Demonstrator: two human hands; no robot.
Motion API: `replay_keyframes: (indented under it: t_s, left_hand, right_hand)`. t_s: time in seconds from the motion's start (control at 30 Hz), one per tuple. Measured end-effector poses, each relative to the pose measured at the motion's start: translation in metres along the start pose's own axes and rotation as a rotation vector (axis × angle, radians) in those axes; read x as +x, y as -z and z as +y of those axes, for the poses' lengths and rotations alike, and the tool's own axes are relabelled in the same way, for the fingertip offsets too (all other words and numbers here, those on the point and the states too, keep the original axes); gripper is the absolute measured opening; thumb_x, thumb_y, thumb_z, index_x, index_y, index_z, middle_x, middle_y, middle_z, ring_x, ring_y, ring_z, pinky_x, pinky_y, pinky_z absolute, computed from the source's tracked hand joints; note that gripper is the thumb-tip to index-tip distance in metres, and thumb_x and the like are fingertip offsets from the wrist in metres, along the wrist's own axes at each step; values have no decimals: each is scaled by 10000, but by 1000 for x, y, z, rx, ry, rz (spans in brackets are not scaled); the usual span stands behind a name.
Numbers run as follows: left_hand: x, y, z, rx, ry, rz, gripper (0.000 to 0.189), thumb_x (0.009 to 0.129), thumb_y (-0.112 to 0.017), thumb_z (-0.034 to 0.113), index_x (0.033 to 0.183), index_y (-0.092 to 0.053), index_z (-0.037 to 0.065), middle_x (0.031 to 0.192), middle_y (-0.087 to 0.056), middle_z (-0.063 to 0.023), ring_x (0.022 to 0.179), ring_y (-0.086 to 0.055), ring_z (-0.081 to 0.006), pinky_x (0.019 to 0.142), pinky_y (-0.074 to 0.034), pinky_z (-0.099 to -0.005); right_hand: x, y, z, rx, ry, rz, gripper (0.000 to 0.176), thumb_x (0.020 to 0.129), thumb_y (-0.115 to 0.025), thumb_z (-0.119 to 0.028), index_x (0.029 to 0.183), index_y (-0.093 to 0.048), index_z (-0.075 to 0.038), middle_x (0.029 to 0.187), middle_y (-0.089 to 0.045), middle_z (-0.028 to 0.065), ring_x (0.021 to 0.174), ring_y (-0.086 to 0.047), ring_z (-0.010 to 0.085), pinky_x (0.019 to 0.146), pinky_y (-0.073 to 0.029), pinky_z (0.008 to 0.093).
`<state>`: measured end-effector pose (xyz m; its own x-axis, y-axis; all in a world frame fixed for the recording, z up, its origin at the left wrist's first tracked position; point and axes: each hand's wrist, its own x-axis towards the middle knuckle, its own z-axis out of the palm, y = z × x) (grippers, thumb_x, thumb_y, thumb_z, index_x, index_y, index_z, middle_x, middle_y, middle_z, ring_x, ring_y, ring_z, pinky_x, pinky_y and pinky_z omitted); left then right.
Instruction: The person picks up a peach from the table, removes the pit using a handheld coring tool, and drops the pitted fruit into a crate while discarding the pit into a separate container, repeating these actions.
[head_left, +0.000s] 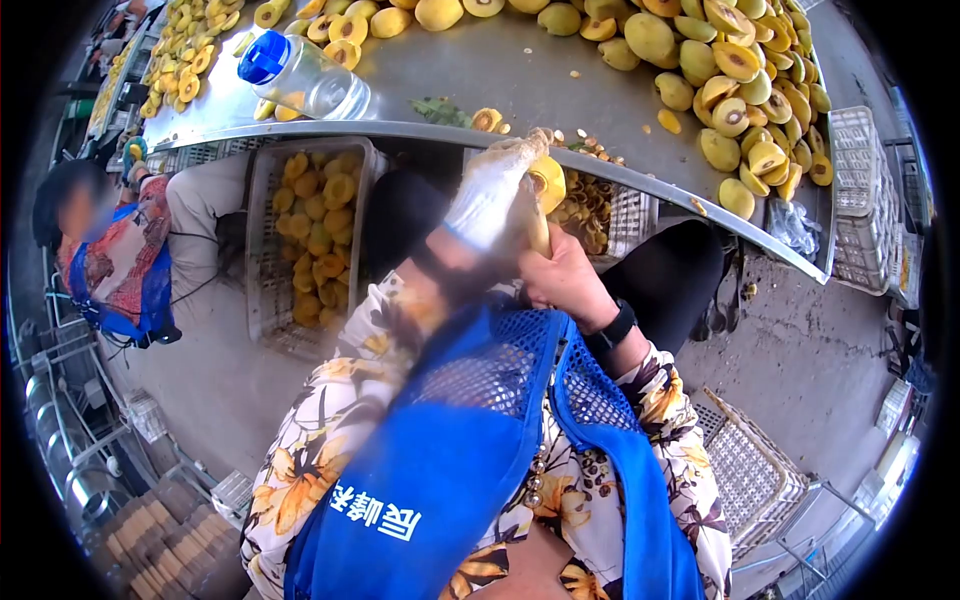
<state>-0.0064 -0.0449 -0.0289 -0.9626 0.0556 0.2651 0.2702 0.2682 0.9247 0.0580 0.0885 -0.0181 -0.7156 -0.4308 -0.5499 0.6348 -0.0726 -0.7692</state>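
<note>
In a white, string-cuffed glove, my left hand (492, 192) is closed around a yellow peach half (548, 183) just below the table edge. My bare right hand (570, 272), with a dark watch on the wrist, grips the pale handle of a tool (539, 236). The tool's upper end meets the peach half, and its working tip cannot be made out. Behind my hands, under the table edge, a white crate (632, 222) holds brownish pits and scraps. Left of my knees, another crate (262, 235) is filled with yellow peach halves.
The metal table (480, 75) bears heaps of halved peaches (740, 90) and a blue-capped bottle (310, 80). A plastic bag (793, 228) lies at its right corner. Stacked crates (860, 200) stand right; another crate (750, 465) is on the floor. A co-worker (120, 250) sits left.
</note>
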Motion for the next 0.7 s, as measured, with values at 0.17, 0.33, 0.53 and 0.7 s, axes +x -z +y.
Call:
replay_keyframes:
  t_s: [0.17, 0.33, 0.53, 0.7]
  left_hand:
    - [5, -2, 39, -394, 707, 23, 260, 858, -622, 279, 937, -619, 32, 831, -611, -4, 667, -564, -105, 577, -457, -233]
    - [-6, -8, 7, -680, 742, 75, 297, 865, -592, 365, 919, -598, 73, 715, -577, -21, 585, -546, -146, 497, -439, -251]
    - [-6, 30, 18, -920, 860, 343, 416, 852, -502, 543, 899, -544, 131, 728, -582, -37, 607, -582, -216, 432, -427, -281]
    - [-21, 137, -5, 296, 608, 444, 361, 881, -494, 450, 816, -589, 108, 788, -612, -70, 636, -604, -239, 478, -440, -321]
  right_hand:
    - [-3, 8, 3, 263, -30, -208, 144, 839, -494, 2, 955, -442, -64, 591, -409, -22, 407, -348, 45, 365, -274, 192]
    - [-1, 11, 8, 431, -81, -287, 153, 830, -512, 19, 950, -459, -60, 604, -419, -25, 442, -366, 42, 379, -279, 187]
    - [-1, 9, 13, -70, 261, -233, 134, 802, -586, -14, 928, -551, -41, 691, -521, -29, 558, -470, 47, 511, -392, 192]
    - [-4, 20, 14, -643, 258, -24, 161, 790, -629, -127, 880, -590, 0, 701, -609, 79, 641, -558, 115, 631, -466, 272]
